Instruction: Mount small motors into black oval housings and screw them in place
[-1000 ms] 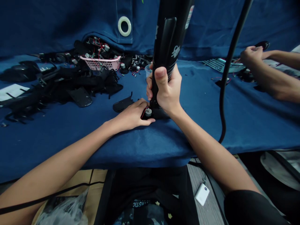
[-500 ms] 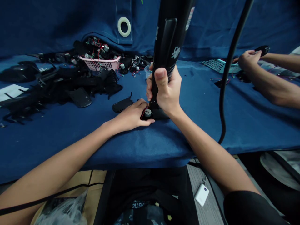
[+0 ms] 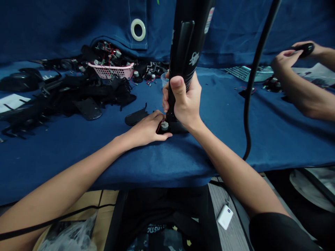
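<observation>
My right hand (image 3: 187,99) is wrapped round a thick black cylindrical tool (image 3: 187,45), held nearly upright with its thumb on the front. The tool's lower end meets a black housing (image 3: 179,127) lying on the blue cloth. My left hand (image 3: 150,129) grips the left end of that housing, thumb at the front edge and fingers behind. Between thumb and fingers shows a small silver motor (image 3: 164,126) with a red wire. A loose black curved cover (image 3: 136,116) lies just behind my left hand.
Black plastic parts (image 3: 86,92) are heaped at left, before a pink basket (image 3: 113,71) of wired motors. A black cable (image 3: 250,87) hangs at right. Beyond it, another person's hands (image 3: 286,59) hold a black object near a green basket (image 3: 248,74).
The other person's hands have risen and moved right with the black object. My own hands and the black tool hold almost the same place.
</observation>
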A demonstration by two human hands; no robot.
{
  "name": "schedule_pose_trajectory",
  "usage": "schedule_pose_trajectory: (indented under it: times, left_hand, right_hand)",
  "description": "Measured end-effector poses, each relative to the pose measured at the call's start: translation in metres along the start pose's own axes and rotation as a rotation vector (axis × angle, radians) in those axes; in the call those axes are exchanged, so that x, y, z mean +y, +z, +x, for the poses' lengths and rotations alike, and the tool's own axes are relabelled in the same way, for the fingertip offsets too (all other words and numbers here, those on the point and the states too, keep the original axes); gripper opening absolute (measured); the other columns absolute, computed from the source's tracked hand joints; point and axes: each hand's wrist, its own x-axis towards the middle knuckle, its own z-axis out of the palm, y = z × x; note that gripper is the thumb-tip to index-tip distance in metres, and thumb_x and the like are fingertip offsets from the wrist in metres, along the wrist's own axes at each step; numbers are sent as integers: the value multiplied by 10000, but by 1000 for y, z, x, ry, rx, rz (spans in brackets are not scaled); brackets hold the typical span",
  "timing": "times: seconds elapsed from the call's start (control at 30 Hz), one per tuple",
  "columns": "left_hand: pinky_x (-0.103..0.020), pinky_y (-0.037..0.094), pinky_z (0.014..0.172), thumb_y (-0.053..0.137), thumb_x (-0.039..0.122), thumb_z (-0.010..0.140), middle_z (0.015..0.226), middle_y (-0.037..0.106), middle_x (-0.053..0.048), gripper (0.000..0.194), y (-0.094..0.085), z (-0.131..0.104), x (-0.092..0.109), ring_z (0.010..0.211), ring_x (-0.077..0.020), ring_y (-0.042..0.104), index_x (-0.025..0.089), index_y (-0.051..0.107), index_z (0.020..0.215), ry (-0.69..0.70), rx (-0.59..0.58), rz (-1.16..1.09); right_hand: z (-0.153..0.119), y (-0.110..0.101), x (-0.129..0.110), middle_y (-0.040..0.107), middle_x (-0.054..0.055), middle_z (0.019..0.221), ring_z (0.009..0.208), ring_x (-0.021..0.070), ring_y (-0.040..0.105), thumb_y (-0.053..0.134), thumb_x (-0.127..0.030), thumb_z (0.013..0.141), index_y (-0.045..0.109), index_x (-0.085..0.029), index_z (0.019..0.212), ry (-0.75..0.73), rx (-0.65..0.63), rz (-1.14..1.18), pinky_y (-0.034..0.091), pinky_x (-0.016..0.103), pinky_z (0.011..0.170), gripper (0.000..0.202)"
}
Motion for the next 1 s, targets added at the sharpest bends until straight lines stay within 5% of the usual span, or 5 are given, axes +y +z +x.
schedule_pose_trajectory:
  times: [0.23,0.8,1.0]
  left_hand:
    - [-395,475,852,672,442,795,1051,536,-93,417,1,1,-2,945,-260,559,145,529,1051,14,23,4]
    - [-390,476,856,680,458,790,1071,536,-96,437,-1,0,-1,945,-253,555,146,526,1054,-1,4,5]
    - [-387,474,844,679,469,789,1058,533,-88,440,0,1,-4,940,-250,559,158,510,1050,13,15,-12]
  right_hand:
    - [-3,4,-9,681,-23,824,760,121,717,95,-771,795,512,-282,1144,90,124,-69,575,214,552,732]
    - [-4,4,-2,699,-29,889,816,122,720,152,-713,846,499,-291,1161,83,128,-21,571,186,547,631]
    - [-7,7,-3,693,-27,899,831,130,719,178,-696,858,468,-298,1181,90,231,31,580,196,569,589]
